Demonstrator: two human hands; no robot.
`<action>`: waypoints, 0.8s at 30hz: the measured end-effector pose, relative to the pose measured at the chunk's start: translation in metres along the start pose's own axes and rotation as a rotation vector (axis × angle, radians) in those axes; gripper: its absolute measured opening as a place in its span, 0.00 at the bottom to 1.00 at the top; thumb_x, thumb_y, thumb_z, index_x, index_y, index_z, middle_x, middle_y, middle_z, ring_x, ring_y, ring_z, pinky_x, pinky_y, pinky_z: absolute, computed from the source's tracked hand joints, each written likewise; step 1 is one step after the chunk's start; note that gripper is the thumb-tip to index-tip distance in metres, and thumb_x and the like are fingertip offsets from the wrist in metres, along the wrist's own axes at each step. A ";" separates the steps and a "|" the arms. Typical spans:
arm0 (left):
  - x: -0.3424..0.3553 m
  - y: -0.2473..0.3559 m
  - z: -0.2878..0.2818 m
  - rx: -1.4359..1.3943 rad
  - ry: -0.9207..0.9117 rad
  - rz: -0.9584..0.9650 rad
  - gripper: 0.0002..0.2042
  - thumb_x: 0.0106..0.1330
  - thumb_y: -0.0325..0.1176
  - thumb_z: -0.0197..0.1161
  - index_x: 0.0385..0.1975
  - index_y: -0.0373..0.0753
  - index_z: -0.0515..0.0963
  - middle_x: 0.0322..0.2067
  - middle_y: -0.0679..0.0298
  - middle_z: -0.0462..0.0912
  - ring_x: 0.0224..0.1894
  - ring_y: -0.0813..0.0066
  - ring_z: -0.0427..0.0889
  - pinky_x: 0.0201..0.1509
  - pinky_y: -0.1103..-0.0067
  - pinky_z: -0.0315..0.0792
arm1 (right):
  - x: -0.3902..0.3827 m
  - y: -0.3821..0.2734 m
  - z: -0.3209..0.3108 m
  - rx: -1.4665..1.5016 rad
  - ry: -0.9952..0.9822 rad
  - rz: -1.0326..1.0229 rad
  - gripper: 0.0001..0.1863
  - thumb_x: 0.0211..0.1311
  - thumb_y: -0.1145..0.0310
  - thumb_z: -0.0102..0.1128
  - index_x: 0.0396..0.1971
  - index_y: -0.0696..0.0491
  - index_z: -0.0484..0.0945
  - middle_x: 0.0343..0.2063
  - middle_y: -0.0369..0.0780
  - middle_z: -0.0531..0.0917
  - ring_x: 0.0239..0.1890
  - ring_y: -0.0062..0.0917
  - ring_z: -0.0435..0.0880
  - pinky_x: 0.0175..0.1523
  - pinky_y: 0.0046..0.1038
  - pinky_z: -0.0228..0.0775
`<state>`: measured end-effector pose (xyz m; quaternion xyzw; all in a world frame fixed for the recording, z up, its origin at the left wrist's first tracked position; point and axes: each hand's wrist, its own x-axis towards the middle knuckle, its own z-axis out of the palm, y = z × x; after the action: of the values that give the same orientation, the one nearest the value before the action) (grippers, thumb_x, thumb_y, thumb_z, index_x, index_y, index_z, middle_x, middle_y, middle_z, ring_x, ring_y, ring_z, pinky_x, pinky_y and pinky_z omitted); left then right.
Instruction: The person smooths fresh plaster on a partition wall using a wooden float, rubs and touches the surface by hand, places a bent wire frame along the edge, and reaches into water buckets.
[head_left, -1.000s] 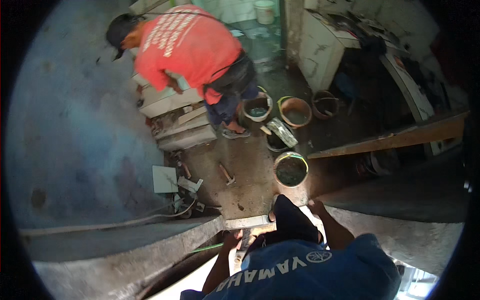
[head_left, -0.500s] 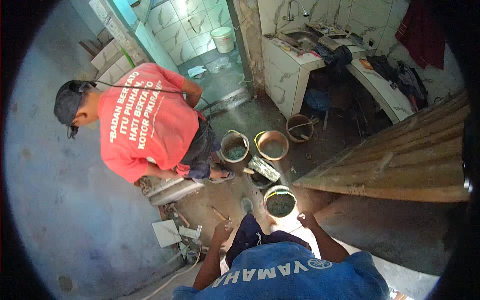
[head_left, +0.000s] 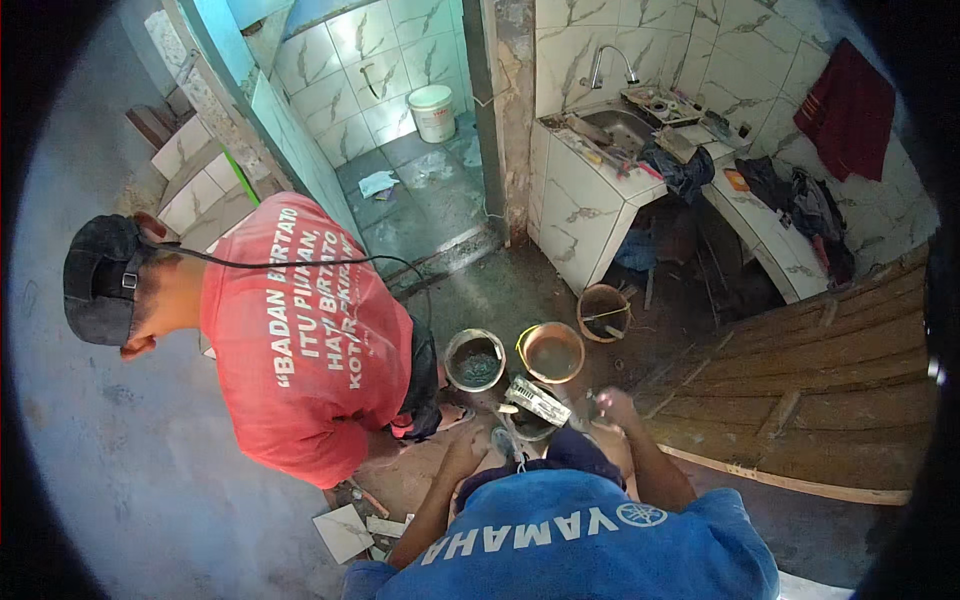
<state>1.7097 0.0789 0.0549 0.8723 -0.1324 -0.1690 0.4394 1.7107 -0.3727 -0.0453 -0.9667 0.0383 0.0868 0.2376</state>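
Note:
My left hand hangs low beside my knee, blurred, its fingers hard to read. Out in front on the other side, my right hand is smeared by motion, and no held thing can be made out in it. Between the hands, a mortar-caked notched trowel with a pale handle lies across a dark bucket. Just beyond stand a bucket of grey-green mix and an orange-brown bucket holding murky liquid.
A co-worker in a red shirt bends close on my left. A wooden panel leans at right. Farther off are another bucket, a tiled counter with a sink, and a doorway with a white bucket. Tile pieces lie lower left.
I have moved forward, so the buckets sit closer to my body and the nearest one is now hidden. The co-worker appears larger and lower. My right hand has swung forward.

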 end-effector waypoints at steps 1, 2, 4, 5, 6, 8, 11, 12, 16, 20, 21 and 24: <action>0.004 0.004 -0.008 -0.018 -0.024 -0.048 0.30 0.60 0.35 0.69 0.64 0.38 0.70 0.52 0.48 0.80 0.52 0.55 0.82 0.55 0.67 0.76 | 0.008 -0.007 -0.012 0.224 0.021 0.058 0.11 0.60 0.64 0.57 0.35 0.54 0.83 0.29 0.42 0.85 0.32 0.28 0.84 0.38 0.33 0.76; 0.008 0.010 -0.016 -0.048 -0.003 -0.045 0.30 0.61 0.35 0.69 0.64 0.38 0.69 0.53 0.49 0.80 0.53 0.56 0.82 0.56 0.67 0.76 | 0.016 -0.014 -0.024 0.450 0.065 0.200 0.12 0.60 0.63 0.58 0.36 0.54 0.83 0.32 0.43 0.86 0.34 0.31 0.86 0.40 0.34 0.77; 0.010 0.017 -0.023 -0.097 0.020 -0.074 0.30 0.61 0.35 0.68 0.65 0.38 0.69 0.54 0.50 0.80 0.53 0.57 0.82 0.56 0.68 0.76 | 0.023 -0.023 -0.047 0.635 0.152 0.343 0.12 0.59 0.62 0.60 0.36 0.55 0.83 0.34 0.44 0.86 0.35 0.32 0.86 0.42 0.33 0.77; 0.012 0.019 -0.025 -0.134 0.048 -0.060 0.30 0.62 0.34 0.67 0.65 0.38 0.69 0.54 0.50 0.80 0.53 0.58 0.82 0.56 0.68 0.76 | 0.024 -0.026 -0.055 0.608 0.165 0.355 0.12 0.59 0.63 0.61 0.35 0.57 0.83 0.33 0.44 0.86 0.34 0.30 0.86 0.41 0.31 0.77; 0.013 0.021 -0.027 -0.151 0.039 -0.095 0.31 0.62 0.35 0.68 0.66 0.39 0.68 0.55 0.52 0.80 0.52 0.60 0.81 0.55 0.69 0.75 | 0.022 -0.027 -0.061 0.594 0.165 0.344 0.12 0.59 0.64 0.61 0.34 0.58 0.83 0.33 0.44 0.86 0.33 0.28 0.85 0.41 0.29 0.77; 0.018 0.021 -0.030 -0.234 0.025 -0.109 0.30 0.60 0.34 0.70 0.62 0.34 0.71 0.58 0.49 0.77 0.54 0.57 0.81 0.56 0.69 0.76 | 0.024 -0.023 -0.063 0.447 0.155 0.467 0.14 0.60 0.60 0.61 0.36 0.56 0.84 0.37 0.46 0.86 0.41 0.36 0.86 0.46 0.34 0.76; 0.034 0.015 -0.031 -0.359 0.036 -0.206 0.29 0.60 0.34 0.70 0.61 0.33 0.72 0.59 0.49 0.76 0.55 0.61 0.81 0.55 0.71 0.77 | 0.041 -0.003 -0.046 0.155 0.034 0.424 0.19 0.61 0.53 0.60 0.37 0.55 0.85 0.40 0.49 0.86 0.47 0.43 0.84 0.52 0.39 0.74; 0.039 0.010 -0.029 -0.369 0.041 -0.238 0.28 0.60 0.34 0.70 0.61 0.33 0.72 0.58 0.50 0.76 0.55 0.62 0.81 0.55 0.72 0.77 | 0.051 0.008 -0.036 0.100 -0.048 0.422 0.20 0.62 0.51 0.59 0.37 0.55 0.85 0.41 0.50 0.86 0.48 0.45 0.84 0.53 0.40 0.74; 0.074 -0.010 -0.016 -0.404 0.142 -0.333 0.24 0.63 0.33 0.68 0.59 0.34 0.75 0.53 0.52 0.80 0.52 0.66 0.82 0.54 0.73 0.78 | 0.127 0.053 -0.012 -0.008 -0.179 0.402 0.28 0.66 0.46 0.51 0.42 0.58 0.83 0.45 0.56 0.83 0.52 0.50 0.81 0.58 0.44 0.70; 0.137 -0.030 -0.012 -0.521 0.272 -0.462 0.23 0.64 0.36 0.67 0.58 0.34 0.76 0.47 0.53 0.83 0.49 0.70 0.82 0.53 0.76 0.76 | 0.280 0.063 -0.022 0.006 -0.184 0.275 0.33 0.68 0.45 0.48 0.50 0.65 0.78 0.50 0.61 0.79 0.57 0.53 0.76 0.62 0.45 0.67; 0.161 -0.033 -0.012 -0.517 0.303 -0.498 0.23 0.64 0.37 0.67 0.57 0.34 0.76 0.46 0.53 0.83 0.48 0.70 0.81 0.52 0.76 0.76 | 0.331 0.056 -0.028 -0.009 -0.142 0.234 0.34 0.68 0.45 0.48 0.51 0.65 0.78 0.50 0.61 0.79 0.58 0.53 0.76 0.63 0.46 0.66; 0.257 -0.044 -0.029 -0.324 0.390 -0.547 0.23 0.65 0.36 0.66 0.58 0.32 0.75 0.49 0.51 0.83 0.51 0.60 0.83 0.56 0.70 0.75 | 0.490 0.009 -0.035 0.219 -0.231 0.093 0.33 0.70 0.48 0.48 0.58 0.64 0.73 0.58 0.58 0.76 0.64 0.49 0.71 0.69 0.39 0.61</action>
<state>1.9589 0.0275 -0.0105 0.8104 0.2203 -0.1298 0.5271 2.1959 -0.4133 -0.1097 -0.9157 0.0647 0.2036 0.3403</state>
